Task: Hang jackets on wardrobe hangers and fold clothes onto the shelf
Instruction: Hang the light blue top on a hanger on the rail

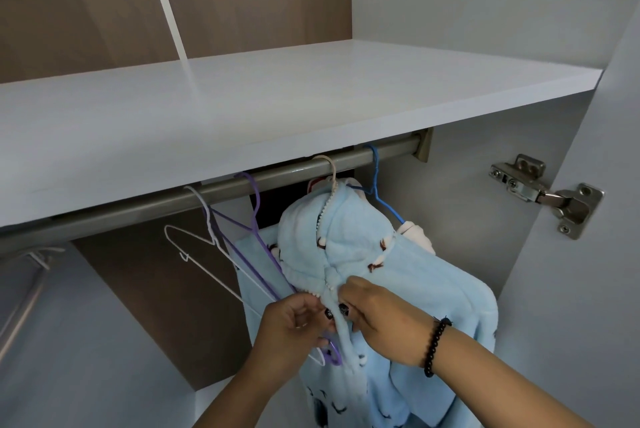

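A light blue fleece jacket (353, 247) with a hood and a white zipper hangs on a beige hanger (330, 173) from the metal rail (166, 200) under the white shelf (277, 105). My left hand (294, 323) and my right hand (377, 320) meet at the jacket's front, just below the collar. Each hand pinches one side of the zipper opening. A black bead bracelet (437, 346) is on my right wrist.
A purple hanger (254, 216) and two white hangers (204, 237) hang bare on the rail, left of the jacket. A blue hanger (375, 181) holding a pale garment hangs to its right. The open door's metal hinge (543, 193) is at the right.
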